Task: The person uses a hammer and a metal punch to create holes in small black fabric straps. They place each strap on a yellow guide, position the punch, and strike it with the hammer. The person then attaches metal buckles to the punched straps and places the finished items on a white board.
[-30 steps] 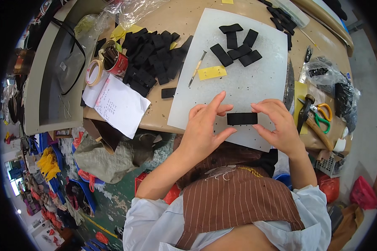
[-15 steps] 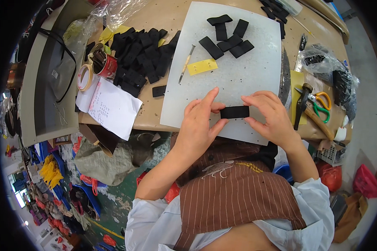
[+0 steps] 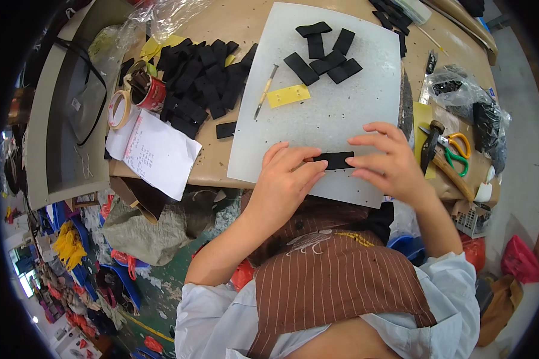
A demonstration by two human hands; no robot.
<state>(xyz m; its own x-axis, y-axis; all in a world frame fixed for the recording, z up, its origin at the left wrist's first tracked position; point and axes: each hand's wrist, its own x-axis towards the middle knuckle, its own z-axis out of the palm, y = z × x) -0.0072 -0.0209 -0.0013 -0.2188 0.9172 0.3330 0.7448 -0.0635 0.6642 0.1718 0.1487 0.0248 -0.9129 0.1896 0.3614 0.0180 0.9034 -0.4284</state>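
Pinching a black strip (image 3: pixel 334 160) at both ends, left hand (image 3: pixel 286 179) and right hand (image 3: pixel 388 163) press it onto the white board (image 3: pixel 353 113) between them. Step in hand — apparently aligning the strip. Next move likely calls for steady fingertip pressure.

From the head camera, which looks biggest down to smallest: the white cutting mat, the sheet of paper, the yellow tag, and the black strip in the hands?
1. White cutting mat
2. Sheet of paper
3. and 4. Yellow tag and black strip: too alike to rank, fingers cover the strip's ends.
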